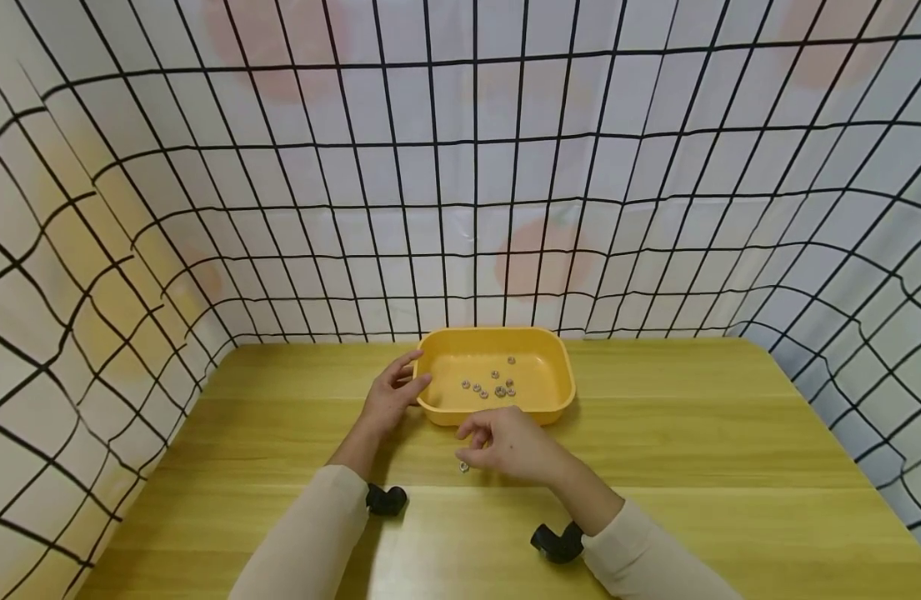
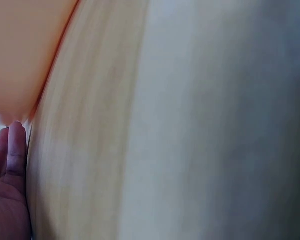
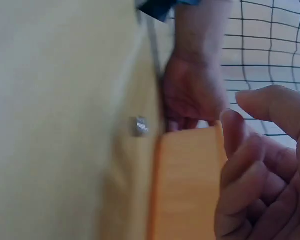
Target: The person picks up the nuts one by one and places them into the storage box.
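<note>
A yellow plastic bin stands on the table with several small metal nuts on its floor. My left hand holds the bin's left end, thumb over the rim and fingers along the outer wall. In the left wrist view those fingers touch the bin wall. Over the table, just before the bin's front wall, hovers my right hand, its fingers loosely bent and nothing seen between them. Below its fingertips a single nut lies on the table, apart from the hand; the right wrist view shows this nut blurred.
Black wire mesh with pale sheeting behind it encloses the back and sides of the wooden table. A curved black piece sits by the left cuff and another black piece by the right cuff.
</note>
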The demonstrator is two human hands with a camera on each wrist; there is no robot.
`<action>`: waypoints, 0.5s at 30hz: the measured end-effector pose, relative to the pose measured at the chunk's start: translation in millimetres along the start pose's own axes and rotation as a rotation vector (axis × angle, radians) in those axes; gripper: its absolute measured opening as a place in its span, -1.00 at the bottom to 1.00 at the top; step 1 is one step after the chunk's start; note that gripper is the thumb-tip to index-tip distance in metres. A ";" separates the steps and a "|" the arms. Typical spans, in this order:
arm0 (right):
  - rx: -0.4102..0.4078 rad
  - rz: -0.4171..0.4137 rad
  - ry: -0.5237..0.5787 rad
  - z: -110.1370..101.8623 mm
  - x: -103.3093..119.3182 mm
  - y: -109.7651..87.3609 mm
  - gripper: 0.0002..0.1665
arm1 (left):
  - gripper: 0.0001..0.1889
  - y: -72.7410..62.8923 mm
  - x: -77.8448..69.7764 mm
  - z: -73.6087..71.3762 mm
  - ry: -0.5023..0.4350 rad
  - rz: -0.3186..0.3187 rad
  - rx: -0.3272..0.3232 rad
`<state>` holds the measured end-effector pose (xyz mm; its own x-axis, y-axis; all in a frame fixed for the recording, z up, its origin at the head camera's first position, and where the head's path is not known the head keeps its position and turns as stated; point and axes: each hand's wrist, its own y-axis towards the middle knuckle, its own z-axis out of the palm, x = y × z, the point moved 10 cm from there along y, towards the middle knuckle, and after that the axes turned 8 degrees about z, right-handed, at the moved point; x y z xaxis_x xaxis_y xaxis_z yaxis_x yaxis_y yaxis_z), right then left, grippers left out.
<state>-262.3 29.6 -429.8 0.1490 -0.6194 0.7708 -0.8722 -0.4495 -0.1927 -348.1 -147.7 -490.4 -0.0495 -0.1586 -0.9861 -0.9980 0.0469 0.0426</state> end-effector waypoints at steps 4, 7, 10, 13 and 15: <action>0.069 0.044 0.035 15.9 -17.3 -1.3 -0.72 | -0.42 0.4 -1.5 -0.6 -0.004 0.010 -0.006; 0.079 0.051 0.024 22.9 -28.6 -0.5 -0.74 | -0.44 -0.1 -1.7 -1.0 0.012 0.017 -0.009; 0.058 0.026 -0.016 26.4 -34.5 -0.2 -0.77 | -0.45 -0.2 -0.8 -1.2 0.027 0.013 -0.015; 0.032 0.006 -0.054 27.9 -36.9 0.9 -0.79 | -0.45 0.3 0.4 -1.2 0.023 0.010 -0.016; 0.017 0.009 -0.071 28.5 -38.1 2.4 -0.80 | -0.45 0.7 0.8 -1.1 0.011 0.009 -0.015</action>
<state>-256.7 33.7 -477.0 0.1747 -0.6671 0.7242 -0.8657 -0.4545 -0.2098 -349.0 -148.9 -491.0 -0.0590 -0.1690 -0.9838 -0.9980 0.0337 0.0541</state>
